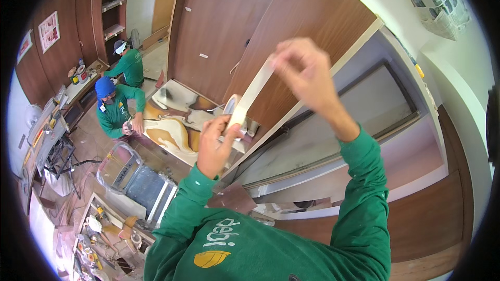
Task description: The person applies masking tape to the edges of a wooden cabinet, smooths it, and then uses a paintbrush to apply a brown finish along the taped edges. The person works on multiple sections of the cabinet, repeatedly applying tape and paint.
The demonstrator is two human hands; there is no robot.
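Beside the wardrobe door (312, 15), our left hand (213, 145) grips the masking tape roll (235, 112); our right hand (304, 70) pinches its strip (255, 91), stretched up-right.

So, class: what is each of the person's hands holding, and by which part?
The left hand grips the roll of masking tape around its outer edge; the right hand pinches the free end of the tape strip pulled from it.

One roll of masking tape (233, 110) is held between two bare hands, left (212, 145) and right (304, 70). Two other people in green shirts, one kneeling (119, 109) and one behind (128, 62), are nearby.
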